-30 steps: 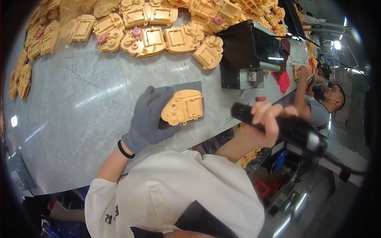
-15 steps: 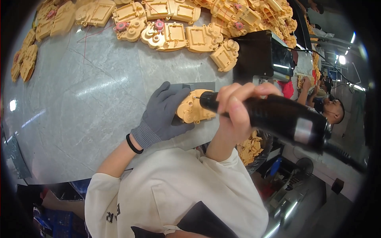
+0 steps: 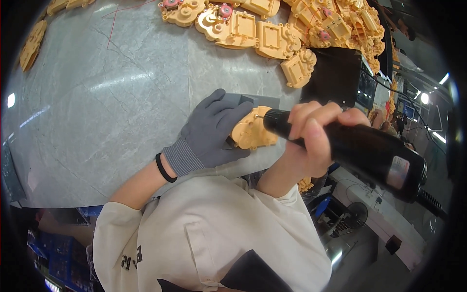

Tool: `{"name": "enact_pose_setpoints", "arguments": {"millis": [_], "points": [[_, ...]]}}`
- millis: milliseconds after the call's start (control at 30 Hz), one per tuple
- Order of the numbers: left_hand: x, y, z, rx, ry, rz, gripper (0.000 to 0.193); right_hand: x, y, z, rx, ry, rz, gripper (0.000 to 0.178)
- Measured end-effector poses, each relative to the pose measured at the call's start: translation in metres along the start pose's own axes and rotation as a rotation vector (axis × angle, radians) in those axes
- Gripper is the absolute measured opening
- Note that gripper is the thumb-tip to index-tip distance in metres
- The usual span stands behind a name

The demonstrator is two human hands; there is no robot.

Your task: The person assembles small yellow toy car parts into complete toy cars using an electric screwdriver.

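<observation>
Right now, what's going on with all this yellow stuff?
A person's gloved left hand holds a yellow case at the table. The right hand grips a black power screwdriver, its tip pointing at the case; whether they touch is hard to tell. More yellow cases lie farther back, near a black box.

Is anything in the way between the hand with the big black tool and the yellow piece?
Only the black tool, spanning from the right hand to over the yellow piece. Nothing else visible stands between; the gloved left hand holds the piece's left side.
</observation>
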State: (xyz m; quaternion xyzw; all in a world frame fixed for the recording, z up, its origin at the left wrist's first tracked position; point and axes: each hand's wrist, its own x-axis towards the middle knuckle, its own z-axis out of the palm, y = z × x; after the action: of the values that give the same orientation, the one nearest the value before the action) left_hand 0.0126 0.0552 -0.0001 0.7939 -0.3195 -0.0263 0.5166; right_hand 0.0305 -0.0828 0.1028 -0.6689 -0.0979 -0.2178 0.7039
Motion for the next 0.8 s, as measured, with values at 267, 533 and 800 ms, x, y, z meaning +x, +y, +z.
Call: {"name": "enact_pose_setpoints", "arguments": {"millis": [267,533,800], "points": [[0.000,0.009,0.000,-0.012,0.107,0.012,0.087,-0.035,0.003,-0.011,0.055,0.062,-0.244,0.045],[0.006,0.051,-0.041,-0.524,0.021,-0.481,0.076,-0.047,-0.029,-0.114,0.589,0.524,-0.072,0.028],[-0.357,0.053,-0.115,-0.173,1.569,-0.851,0.040,-0.043,-0.024,-0.118,0.213,0.515,-0.069,0.028]]}}
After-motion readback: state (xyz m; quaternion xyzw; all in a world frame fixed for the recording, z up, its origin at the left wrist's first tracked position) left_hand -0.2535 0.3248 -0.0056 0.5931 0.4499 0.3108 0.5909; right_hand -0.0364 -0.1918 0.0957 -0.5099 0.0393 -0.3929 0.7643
